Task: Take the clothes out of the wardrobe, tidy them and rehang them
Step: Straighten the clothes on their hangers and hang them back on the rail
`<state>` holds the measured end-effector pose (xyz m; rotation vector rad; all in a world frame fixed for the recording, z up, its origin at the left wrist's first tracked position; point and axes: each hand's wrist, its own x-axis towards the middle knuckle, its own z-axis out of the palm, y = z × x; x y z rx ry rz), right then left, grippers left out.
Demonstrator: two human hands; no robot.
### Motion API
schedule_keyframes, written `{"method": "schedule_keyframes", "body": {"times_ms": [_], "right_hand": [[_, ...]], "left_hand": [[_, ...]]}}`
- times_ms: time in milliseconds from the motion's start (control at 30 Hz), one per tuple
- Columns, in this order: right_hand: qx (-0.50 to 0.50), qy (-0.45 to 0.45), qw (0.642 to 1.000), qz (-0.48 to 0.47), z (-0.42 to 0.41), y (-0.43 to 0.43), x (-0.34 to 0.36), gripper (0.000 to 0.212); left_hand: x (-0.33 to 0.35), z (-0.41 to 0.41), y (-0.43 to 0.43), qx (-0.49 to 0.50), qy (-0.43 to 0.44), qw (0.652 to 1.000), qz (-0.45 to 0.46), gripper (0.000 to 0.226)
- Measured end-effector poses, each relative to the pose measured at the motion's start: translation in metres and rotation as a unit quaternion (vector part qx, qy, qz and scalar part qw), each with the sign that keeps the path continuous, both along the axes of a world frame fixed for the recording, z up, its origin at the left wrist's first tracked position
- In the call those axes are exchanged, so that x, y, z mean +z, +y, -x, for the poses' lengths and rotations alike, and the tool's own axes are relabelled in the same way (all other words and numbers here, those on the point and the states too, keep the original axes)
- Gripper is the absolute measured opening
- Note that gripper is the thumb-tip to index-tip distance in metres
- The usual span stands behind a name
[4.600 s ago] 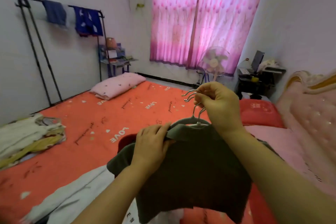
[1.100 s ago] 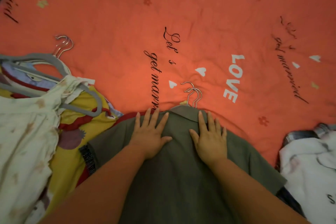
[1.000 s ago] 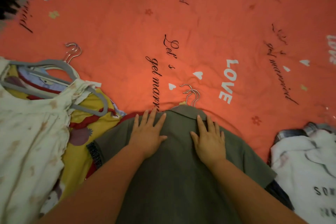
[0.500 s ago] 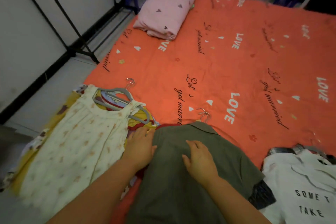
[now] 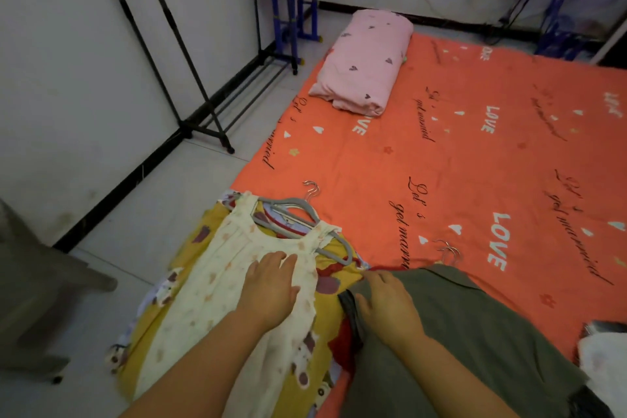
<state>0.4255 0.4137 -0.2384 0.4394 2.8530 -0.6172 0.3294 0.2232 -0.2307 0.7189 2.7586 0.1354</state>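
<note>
Rests left hand (image 5: 269,292) flat, fingers straight and close together, on cream dress (image 5: 210,282) at near-left corner of orange bedspread (image 5: 475,163). Touches green shirt (image 5: 475,332), at bedspread's near edge, with right hand (image 5: 390,309), fingers relaxed.

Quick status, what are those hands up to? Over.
Left hand flat on cream dress. Right hand resting on olive shirt, at its sleeve edge. Both garments on hangers, laid on orange bedspread. Nothing blocking.
</note>
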Motion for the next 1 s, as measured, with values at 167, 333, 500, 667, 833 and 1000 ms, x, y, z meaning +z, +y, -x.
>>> {"method": "schedule_keyframes", "body": {"times_ms": [167, 333, 500, 667, 833, 1000], "right_hand": [[-0.05, -0.028, 0.998, -0.008, 0.047, -0.057, -0.014, 0.04], [-0.05, -0.044, 0.998, -0.007, 0.083, -0.094, -0.028, 0.041], [-0.053, -0.053, 0.997, -0.001, 0.125, -0.095, -0.055, 0.045], [-0.048, -0.058, 0.997, -0.003, 0.185, -0.071, -0.103, 0.041], [-0.065, -0.079, 0.993, -0.055, 0.247, -0.042, -0.159, 0.036], [-0.103, -0.063, 0.991, -0.058, 0.285, -0.035, -0.21, 0.058]], "left_hand": [[-0.022, 0.062, -0.053, -0.023, -0.027, 0.999, -0.005, 0.058], [-0.036, 0.114, -0.083, -0.061, -0.045, 0.997, 0.008, 0.058], [-0.061, 0.15, -0.077, -0.083, -0.06, 0.995, 0.002, 0.057], [-0.108, 0.183, -0.059, -0.064, -0.071, 0.995, 0.0, 0.057], [-0.157, 0.21, -0.036, -0.055, -0.072, 0.996, -0.017, 0.057], [-0.193, 0.226, -0.025, -0.067, -0.053, 0.995, -0.044, 0.058]]}}
